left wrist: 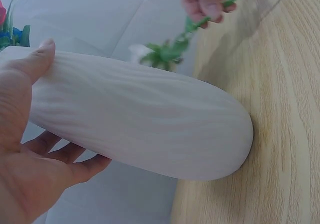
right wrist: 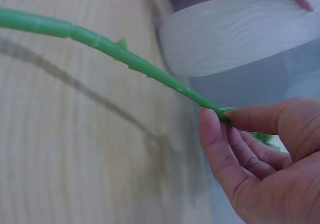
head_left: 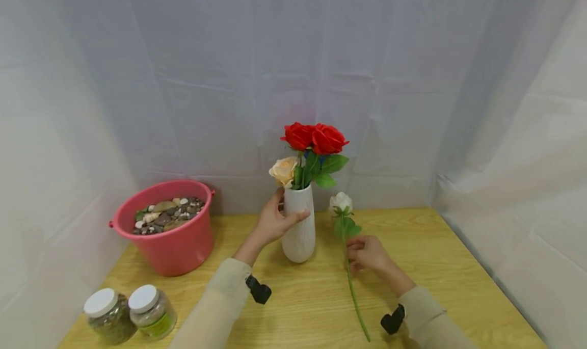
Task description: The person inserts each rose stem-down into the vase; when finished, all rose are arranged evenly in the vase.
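Observation:
A white ridged vase [head_left: 300, 232] stands upright on the wooden table, holding two red roses [head_left: 315, 137], a peach rose [head_left: 284, 171], green leaves and a bit of blue. My left hand [head_left: 275, 221] grips the vase near its rim, thumb on the front; in the left wrist view its fingers curl round the vase's far side. To the right of the vase, my right hand [head_left: 370, 256] pinches the green stem [right wrist: 150, 70] of a white rose [head_left: 341, 202] between thumb and fingertips. The bloom points away from me, and the stem's cut end reaches toward the near edge.
A pink bucket [head_left: 179, 254] filled with pebbles and shells sits at the back left. Two white-lidded glass jars, one darker [head_left: 112, 321] and one with a green label [head_left: 153, 318], stand near the front left. Pale sheeting [head_left: 390, 109] hangs behind the table [head_left: 440, 267] and at its sides.

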`<move>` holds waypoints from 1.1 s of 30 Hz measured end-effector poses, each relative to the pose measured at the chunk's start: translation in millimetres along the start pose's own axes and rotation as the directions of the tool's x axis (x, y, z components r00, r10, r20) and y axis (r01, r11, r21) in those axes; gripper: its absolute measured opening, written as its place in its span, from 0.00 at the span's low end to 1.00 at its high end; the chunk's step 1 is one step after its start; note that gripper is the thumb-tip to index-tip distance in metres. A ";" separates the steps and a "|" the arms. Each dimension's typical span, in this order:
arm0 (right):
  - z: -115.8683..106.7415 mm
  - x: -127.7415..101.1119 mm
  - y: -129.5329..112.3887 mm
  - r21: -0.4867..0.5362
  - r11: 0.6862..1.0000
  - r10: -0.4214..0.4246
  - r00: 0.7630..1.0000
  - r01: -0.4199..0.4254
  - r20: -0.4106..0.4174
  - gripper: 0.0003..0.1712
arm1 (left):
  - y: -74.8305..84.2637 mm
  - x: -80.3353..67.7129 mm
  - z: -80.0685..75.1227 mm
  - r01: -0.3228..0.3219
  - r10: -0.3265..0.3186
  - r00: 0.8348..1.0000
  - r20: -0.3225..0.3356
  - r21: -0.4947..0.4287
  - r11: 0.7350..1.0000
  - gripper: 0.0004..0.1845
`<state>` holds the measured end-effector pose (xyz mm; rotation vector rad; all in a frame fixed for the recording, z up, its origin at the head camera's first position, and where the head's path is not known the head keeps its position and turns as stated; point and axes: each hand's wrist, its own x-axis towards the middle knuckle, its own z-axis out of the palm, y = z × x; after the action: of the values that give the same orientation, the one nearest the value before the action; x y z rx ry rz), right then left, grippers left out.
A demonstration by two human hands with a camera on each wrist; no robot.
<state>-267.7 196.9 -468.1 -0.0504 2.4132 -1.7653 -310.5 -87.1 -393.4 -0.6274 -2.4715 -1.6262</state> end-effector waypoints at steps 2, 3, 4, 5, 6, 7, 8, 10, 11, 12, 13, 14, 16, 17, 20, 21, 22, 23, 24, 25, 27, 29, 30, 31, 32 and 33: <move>-3.1 0.1 -4.9 0.044 0.998 -0.038 0.999 0.037 0.013 0.24 | 0.0 0.0 -0.3 0.003 -0.003 1.000 0.001 -0.001 1.000 0.42; -4.8 -0.1 -7.7 0.058 0.997 -0.054 0.998 0.053 0.019 0.25 | 0.0 0.1 -0.4 0.004 -0.004 1.000 0.001 -0.003 1.000 0.42; -6.4 -0.2 -10.2 0.071 0.995 -0.072 0.997 0.071 0.022 0.25 | 0.0 0.0 -0.5 0.005 -0.005 1.000 0.001 -0.003 1.000 0.42; -8.0 -0.5 -12.7 0.087 0.993 -0.086 0.996 0.084 0.019 0.26 | 0.0 0.0 -0.5 0.008 -0.008 1.000 0.002 -0.003 1.000 0.42; -9.5 -1.0 -15.3 0.097 0.990 -0.101 0.995 0.099 0.020 0.27 | -0.1 0.1 -0.5 0.009 -0.009 1.000 0.002 -0.002 1.000 0.43; -11.0 -1.4 -17.5 0.113 0.988 -0.110 0.994 0.108 0.020 0.28 | -0.1 0.1 -0.5 0.011 -0.011 1.000 0.002 -0.002 1.000 0.43; -12.4 -1.9 -19.8 0.124 0.986 -0.117 0.993 0.114 0.017 0.30 | -0.2 0.2 -0.5 0.012 -0.012 1.000 0.003 -0.001 1.000 0.43; -14.7 -2.7 -23.7 0.152 0.980 -0.132 0.991 0.129 0.009 0.33 | -0.3 0.3 -0.5 0.014 -0.014 1.000 0.002 0.003 1.000 0.43; -15.7 -3.3 -25.7 0.162 0.977 -0.137 0.991 0.135 0.004 0.34 | -0.5 0.4 -0.5 0.014 -0.014 1.000 0.001 0.004 1.000 0.43; -16.6 -3.9 -27.4 0.170 0.975 -0.144 0.990 0.142 0.002 0.35 | -0.6 0.5 -0.5 0.013 -0.013 1.000 0.001 0.004 1.000 0.43; -17.4 -4.4 -29.1 0.179 0.972 -0.151 0.988 0.150 -0.004 0.35 | -0.7 0.5 -0.5 0.012 -0.012 1.000 0.001 0.003 1.000 0.43; -18.1 -5.1 -30.9 0.188 0.970 -0.157 0.988 0.156 -0.011 0.35 | -0.9 0.5 -0.6 0.010 -0.010 1.000 -0.001 0.004 1.000 0.43; -19.1 -6.5 -34.1 0.205 0.965 -0.164 0.986 0.165 -0.024 0.35 | -1.1 0.5 -0.6 0.006 -0.006 1.000 -0.003 0.001 1.000 0.43; -19.2 -6.8 -35.3 0.217 0.961 -0.169 0.985 0.172 -0.032 0.35 | -1.0 0.3 -0.6 0.005 -0.005 1.000 -0.004 0.000 1.000 0.43; -19.4 -7.5 -38.7 0.248 0.948 -0.190 0.980 0.200 -0.061 0.35 | -1.3 -0.1 -0.4 0.002 -0.002 1.000 -0.006 0.000 1.000 0.42; -19.6 -7.7 -39.8 0.258 0.942 -0.205 0.976 0.217 -0.074 0.35 | -1.2 -0.3 -0.3 0.001 -0.001 1.000 -0.005 -0.001 1.000 0.42; -19.7 -7.8 -40.9 0.265 0.935 -0.220 0.972 0.235 -0.087 0.34 | -1.2 -0.5 -0.2 0.001 -0.001 1.000 -0.005 -0.001 1.000 0.42; -20.1 -8.0 -42.1 0.277 0.927 -0.236 0.967 0.254 -0.097 0.34 | -1.3 -0.6 -0.1 0.002 -0.002 1.000 -0.005 0.001 1.000 0.42; -20.6 -8.6 -43.8 0.289 0.918 -0.251 0.962 0.272 -0.109 0.33 | -1.4 -0.6 0.0 0.002 -0.002 1.000 -0.005 0.000 1.000 0.42; -21.2 -9.1 -45.5 0.302 0.906 -0.271 0.955 0.295 -0.119 0.31 | -1.3 -0.7 0.1 0.002 -0.002 1.000 -0.005 -0.002 1.000 0.42; -22.2 -9.7 -49.2 0.328 0.883 -0.304 0.941 0.336 -0.146 0.28 | -1.0 -0.9 0.1 0.004 -0.004 1.000 -0.003 -0.004 1.000 0.43; -23.2 -10.2 -53.8 0.359 0.857 -0.328 0.928 0.371 -0.177 0.27 | -0.6 -0.9 0.2 0.005 -0.005 1.000 -0.003 -0.006 1.000 0.43; -23.7 -10.3 -56.4 0.370 0.844 -0.340 0.921 0.389 -0.193 0.26 | -0.4 -0.9 0.2 0.004 -0.004 1.000 -0.003 -0.008 1.000 0.43; -24.3 -10.2 -58.9 0.383 0.830 -0.348 0.913 0.405 -0.211 0.26 | -0.3 -0.9 0.1 0.004 -0.004 1.000 -0.003 -0.008 1.000 0.43; -24.9 -10.2 -61.5 0.396 0.817 -0.353 0.907 0.419 -0.230 0.26 | -0.2 -0.8 0.1 0.004 -0.004 1.000 -0.004 -0.008 1.000 0.43; -25.3 -10.3 -64.5 0.411 0.801 -0.360 0.899 0.435 -0.250 0.26 | -0.1 -0.7 0.0 0.003 -0.003 1.000 -0.004 -0.010 1.000 0.43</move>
<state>-265.0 202.2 -398.3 -0.4075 2.1187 -2.5850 -309.8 -87.3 -393.7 -0.6220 -2.4644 -1.6395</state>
